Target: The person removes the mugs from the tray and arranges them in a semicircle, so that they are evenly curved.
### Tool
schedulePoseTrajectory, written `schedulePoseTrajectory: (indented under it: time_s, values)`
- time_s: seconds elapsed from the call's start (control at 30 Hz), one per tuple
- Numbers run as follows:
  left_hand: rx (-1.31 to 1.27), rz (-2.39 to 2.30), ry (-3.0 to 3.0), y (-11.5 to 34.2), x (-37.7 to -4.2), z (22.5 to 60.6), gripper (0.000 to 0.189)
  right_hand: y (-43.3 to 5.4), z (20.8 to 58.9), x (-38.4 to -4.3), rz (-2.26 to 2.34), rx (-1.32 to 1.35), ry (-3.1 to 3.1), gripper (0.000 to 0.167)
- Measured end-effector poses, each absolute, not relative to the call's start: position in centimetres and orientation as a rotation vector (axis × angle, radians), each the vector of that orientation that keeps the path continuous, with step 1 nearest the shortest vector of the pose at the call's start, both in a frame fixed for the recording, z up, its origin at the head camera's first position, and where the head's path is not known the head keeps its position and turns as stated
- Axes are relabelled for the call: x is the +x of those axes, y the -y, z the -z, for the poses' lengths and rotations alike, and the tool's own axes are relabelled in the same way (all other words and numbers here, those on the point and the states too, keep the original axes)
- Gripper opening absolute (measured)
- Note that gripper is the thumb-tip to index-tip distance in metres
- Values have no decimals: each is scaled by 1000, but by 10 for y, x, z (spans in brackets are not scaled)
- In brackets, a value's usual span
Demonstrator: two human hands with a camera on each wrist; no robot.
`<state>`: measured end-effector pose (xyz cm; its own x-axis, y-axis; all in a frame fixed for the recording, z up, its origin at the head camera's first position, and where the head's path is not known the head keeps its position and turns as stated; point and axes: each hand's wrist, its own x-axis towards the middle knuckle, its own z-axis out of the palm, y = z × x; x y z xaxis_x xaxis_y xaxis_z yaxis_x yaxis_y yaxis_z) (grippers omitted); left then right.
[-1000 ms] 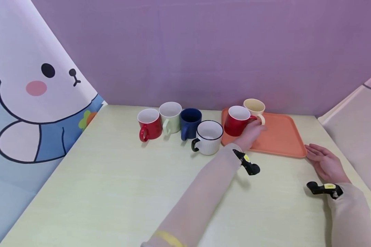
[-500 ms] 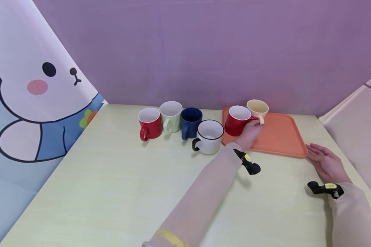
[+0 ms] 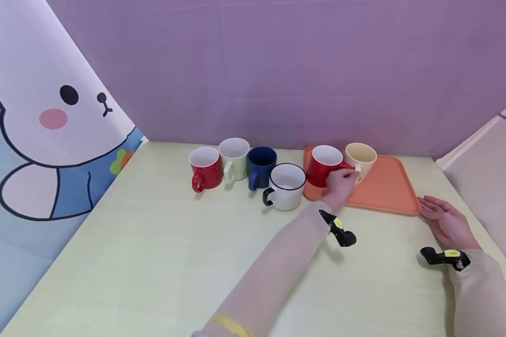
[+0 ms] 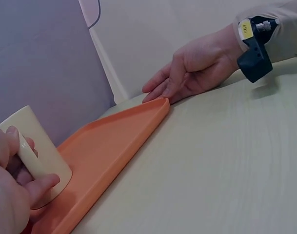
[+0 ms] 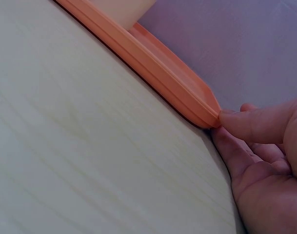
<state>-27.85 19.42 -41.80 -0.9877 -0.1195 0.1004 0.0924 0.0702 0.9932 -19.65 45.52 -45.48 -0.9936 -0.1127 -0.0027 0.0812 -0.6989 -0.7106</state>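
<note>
My left hand [image 3: 340, 185] grips the handle of a cream mug [image 3: 366, 164] over the orange tray [image 3: 390, 192]. In the left wrist view, the base of this mug [image 4: 53, 161] is right at the tray's surface. A red mug [image 3: 318, 173] with a white inside stands on the tray's left side, just left of the cream one; my hand partly covers it. At the tray's near right corner, my right hand [image 3: 449, 224] lies on the table with relaxed fingers. Its thumb [image 5: 238, 124] and a finger touch that corner in the right wrist view.
Left of the tray stand a red mug [image 3: 210, 175], a pale green ribbed mug [image 3: 237, 167], a dark blue mug [image 3: 264, 175] and a white mug [image 3: 287, 194] with a black rim. A purple curtain [image 3: 261, 79] hangs behind the table.
The cream mug has shifted right and slightly nearer along the tray, away from the red mug, with my left hand on its handle. My right hand stays at the tray corner.
</note>
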Motion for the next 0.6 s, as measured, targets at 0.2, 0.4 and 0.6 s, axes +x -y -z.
schedulePoseTrajectory:
  time_s: [0.2, 0.4, 0.6]
  values:
    - [47, 2134, 2192, -188, -268, 414, 9, -456, 454, -197, 2811, -72, -1147, 45]
    - [36, 2213, 2224, -183, -258, 416, 12, -455, 453, -195, 2800, -47, -1159, 44]
    - [-9, 2242, 2240, -179, -252, 419, 12, -456, 453, -196, 2780, -11, -1196, 41]
